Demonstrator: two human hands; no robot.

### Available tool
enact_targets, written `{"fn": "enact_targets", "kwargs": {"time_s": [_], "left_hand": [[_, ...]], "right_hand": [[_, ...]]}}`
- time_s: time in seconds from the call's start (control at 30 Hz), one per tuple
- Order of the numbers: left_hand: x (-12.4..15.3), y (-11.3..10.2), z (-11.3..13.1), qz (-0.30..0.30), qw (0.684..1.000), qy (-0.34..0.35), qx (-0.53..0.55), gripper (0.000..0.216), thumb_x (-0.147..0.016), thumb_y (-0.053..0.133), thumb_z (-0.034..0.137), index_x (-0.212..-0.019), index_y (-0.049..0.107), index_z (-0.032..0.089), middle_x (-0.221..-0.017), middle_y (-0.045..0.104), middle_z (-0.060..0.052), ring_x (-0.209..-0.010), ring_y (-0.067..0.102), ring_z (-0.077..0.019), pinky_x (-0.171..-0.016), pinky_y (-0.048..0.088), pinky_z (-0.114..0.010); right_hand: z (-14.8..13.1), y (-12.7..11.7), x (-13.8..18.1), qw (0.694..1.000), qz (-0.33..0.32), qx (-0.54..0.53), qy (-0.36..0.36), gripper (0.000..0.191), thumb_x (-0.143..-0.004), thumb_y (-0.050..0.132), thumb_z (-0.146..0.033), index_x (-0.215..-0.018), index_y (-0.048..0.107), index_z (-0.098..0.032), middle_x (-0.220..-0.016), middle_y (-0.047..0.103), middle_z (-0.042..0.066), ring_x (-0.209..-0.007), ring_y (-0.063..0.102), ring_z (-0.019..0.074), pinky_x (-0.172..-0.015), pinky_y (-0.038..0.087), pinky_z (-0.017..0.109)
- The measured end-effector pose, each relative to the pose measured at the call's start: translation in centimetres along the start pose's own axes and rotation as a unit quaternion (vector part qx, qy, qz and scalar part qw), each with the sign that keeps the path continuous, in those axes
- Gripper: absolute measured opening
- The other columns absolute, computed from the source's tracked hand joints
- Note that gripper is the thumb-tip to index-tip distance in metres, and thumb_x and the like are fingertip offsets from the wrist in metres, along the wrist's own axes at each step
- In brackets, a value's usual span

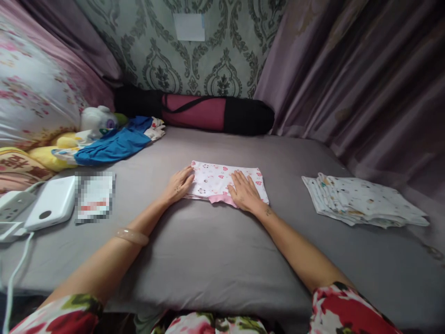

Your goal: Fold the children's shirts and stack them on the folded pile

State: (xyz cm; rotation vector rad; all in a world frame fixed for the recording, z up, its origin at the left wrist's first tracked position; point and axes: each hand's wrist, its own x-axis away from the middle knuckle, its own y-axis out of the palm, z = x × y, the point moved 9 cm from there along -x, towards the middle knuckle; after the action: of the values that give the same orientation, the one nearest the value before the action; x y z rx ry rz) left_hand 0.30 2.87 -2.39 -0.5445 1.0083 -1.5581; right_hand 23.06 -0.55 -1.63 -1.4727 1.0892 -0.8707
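A folded white garment [215,178] with pink hearts and small prints lies flat in front of me, a pink trim showing along its near edge. My right hand [245,191] rests palm down on its right half, fingers spread. At the garment's left edge is my left hand [181,184], its fingers stretched out and touching the cloth. Neither hand grips anything. What lies under my right palm is hidden.
Off to the right sits a stack of folded white printed cloths [368,199]. A blue garment [114,144] and plush toys [99,118] lie back left. Nearer are a white power bank [52,202] and a cable [19,273]. A long bag [194,112] lines the wall.
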Motion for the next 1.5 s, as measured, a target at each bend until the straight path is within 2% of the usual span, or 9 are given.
{"fn": "enact_targets", "kwargs": {"time_s": [0.17,0.37,0.6,0.73,0.83,1.03,1.17,1.27,1.5], "left_hand": [[-0.1,-0.2,0.0,0.016,1.0,0.006,0.019,0.058,-0.096,0.024,0.046,-0.136,0.049,0.012,-0.147,0.045,-0.012,-0.137,0.04,-0.0222,-0.116,0.028,-0.039],[0.0,-0.8,-0.3,0.049,0.996,-0.011,0.078,0.059,-0.095,0.025,0.047,-0.132,0.053,0.01,-0.143,0.049,-0.013,-0.134,0.044,-0.0231,-0.116,0.03,-0.038],[0.1,-1.2,-0.8,0.077,0.989,-0.039,0.123,0.056,-0.094,0.026,0.047,-0.129,0.055,0.014,-0.137,0.055,-0.01,-0.129,0.049,-0.0232,-0.113,0.034,-0.039],[0.2,-1.6,-1.0,0.091,0.984,-0.052,0.145,0.057,-0.095,0.026,0.048,-0.127,0.056,0.013,-0.134,0.058,-0.011,-0.125,0.052,-0.0236,-0.112,0.035,-0.039],[0.3,-1.7,-1.0,0.094,0.982,-0.061,0.15,0.057,-0.095,0.025,0.047,-0.127,0.056,0.012,-0.135,0.057,-0.011,-0.126,0.05,-0.0232,-0.113,0.034,-0.039],[0.3,-1.6,-1.5,0.097,0.979,-0.084,0.161,0.057,-0.095,0.023,0.047,-0.128,0.055,0.013,-0.137,0.056,-0.012,-0.129,0.048,-0.0231,-0.114,0.032,-0.039],[0.3,-1.8,-2.1,0.114,0.973,-0.097,0.178,0.058,-0.095,0.021,0.046,-0.129,0.054,0.012,-0.138,0.054,-0.013,-0.13,0.047,-0.0229,-0.114,0.031,-0.04],[0.3,-1.8,-2.2,0.118,0.972,-0.095,0.182,0.059,-0.095,0.02,0.047,-0.129,0.053,0.012,-0.139,0.053,-0.013,-0.131,0.046,-0.0223,-0.115,0.03,-0.04],[0.2,-1.7,-2.3,0.13,0.97,-0.091,0.186,0.058,-0.095,0.021,0.047,-0.128,0.054,0.013,-0.137,0.054,-0.014,-0.13,0.047,-0.0229,-0.114,0.031,-0.041]], "right_hand": [[-0.6,0.0,-0.2,1.0,-0.026,-0.003,0.009,0.064,-0.098,0.022,-0.04,-0.15,0.027,-0.004,-0.158,0.021,0.014,-0.147,0.012,0.0238,-0.119,0.003,0.044],[-4.6,0.1,-1.6,0.998,-0.024,-0.023,-0.049,0.065,-0.099,0.017,-0.043,-0.152,0.023,-0.006,-0.16,0.015,0.011,-0.148,0.005,0.0218,-0.119,0.0,0.044],[-5.2,1.3,-2.3,0.997,-0.052,-0.029,-0.048,0.067,-0.098,0.018,-0.044,-0.152,0.023,-0.004,-0.16,0.016,0.012,-0.148,0.007,0.0224,-0.119,0.001,0.042],[-7.3,0.9,-3.1,0.996,-0.038,-0.038,-0.072,0.067,-0.098,0.017,-0.044,-0.152,0.021,-0.006,-0.16,0.012,0.011,-0.148,0.005,0.0215,-0.119,-0.002,0.042],[-8.5,1.5,-3.4,0.995,-0.039,-0.043,-0.077,0.066,-0.098,0.019,-0.044,-0.152,0.023,-0.006,-0.16,0.017,0.011,-0.148,0.008,0.0205,-0.119,0.0,0.041],[-9.2,2.0,-4.5,0.994,-0.067,-0.049,-0.068,0.064,-0.097,0.021,-0.04,-0.15,0.027,-0.004,-0.158,0.023,0.014,-0.147,0.016,0.0243,-0.118,0.007,0.045],[-11.5,1.7,-6.8,0.995,-0.04,-0.053,-0.077,0.063,-0.098,0.02,-0.039,-0.15,0.028,-0.004,-0.159,0.02,0.013,-0.147,0.014,0.0238,-0.119,0.005,0.044],[-13.1,2.3,-7.8,0.995,-0.039,-0.052,-0.079,0.064,-0.097,0.021,-0.038,-0.15,0.025,-0.003,-0.159,0.018,0.012,-0.146,0.016,0.0235,-0.119,0.009,0.042],[-13.8,2.5,-9.3,0.996,-0.043,-0.043,-0.069,0.063,-0.097,0.022,-0.036,-0.148,0.029,-0.001,-0.157,0.023,0.016,-0.146,0.018,0.0263,-0.118,0.01,0.044]]}}
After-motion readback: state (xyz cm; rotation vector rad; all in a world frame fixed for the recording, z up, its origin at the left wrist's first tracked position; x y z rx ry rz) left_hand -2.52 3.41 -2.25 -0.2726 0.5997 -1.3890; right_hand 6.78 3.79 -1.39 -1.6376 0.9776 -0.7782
